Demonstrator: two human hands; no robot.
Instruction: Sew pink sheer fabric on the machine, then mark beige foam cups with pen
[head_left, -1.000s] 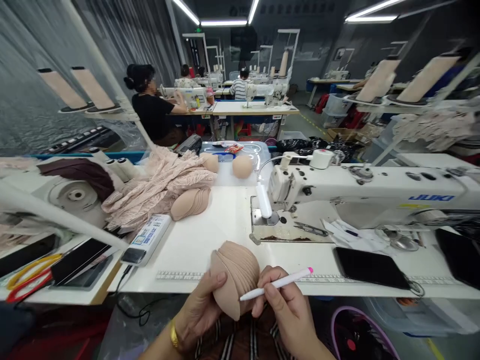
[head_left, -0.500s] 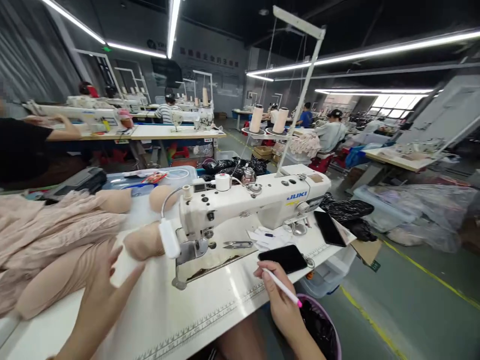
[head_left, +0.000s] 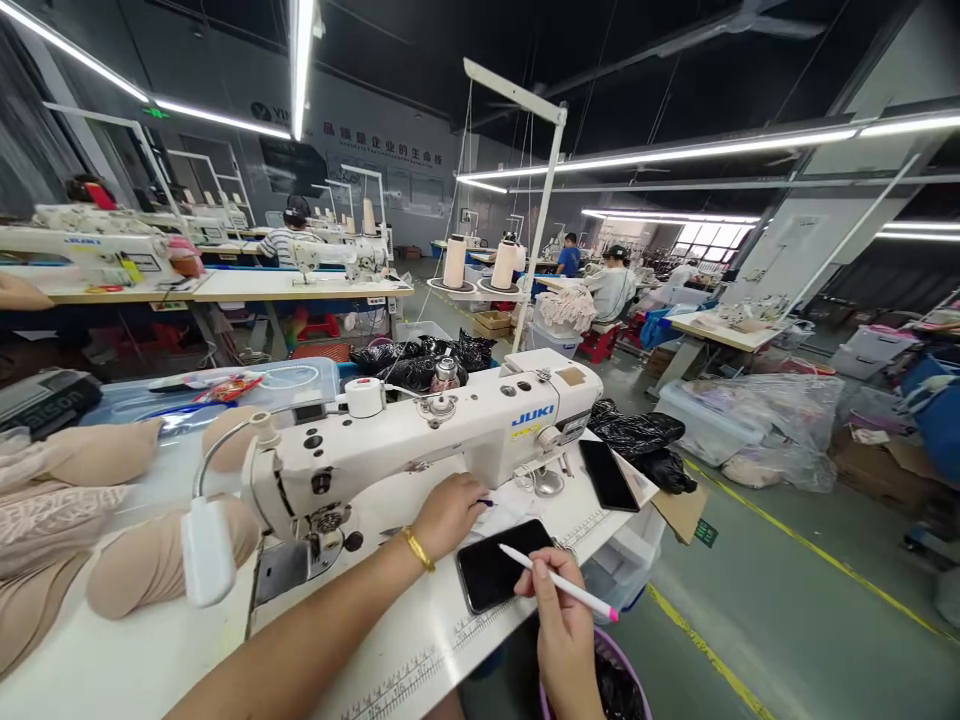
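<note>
My right hand (head_left: 562,610) pinches a white pen (head_left: 577,592) with a pink end, its tip over the black phone (head_left: 487,575). Reaching across the table, my left hand (head_left: 448,512) has its fingers at a small dark blue object (head_left: 485,502), which looks like a pen cap, on white paper or cloth (head_left: 517,507). A yellow bracelet circles the left wrist. Behind both hands stands the white sewing machine (head_left: 450,420). The scissors are mostly hidden by my left arm.
Beige padded garments (head_left: 52,510) lie on the left of the table (head_left: 375,660). A lamp (head_left: 208,550) hangs by the machine head. Another phone (head_left: 609,475) rests at the right. A purple bin (head_left: 611,660) is below the edge. People sit at machines farther back.
My left hand has moved right, from beside the garments to the white paper or cloth. My right hand still holds the pen. The view has turned to the right.
</note>
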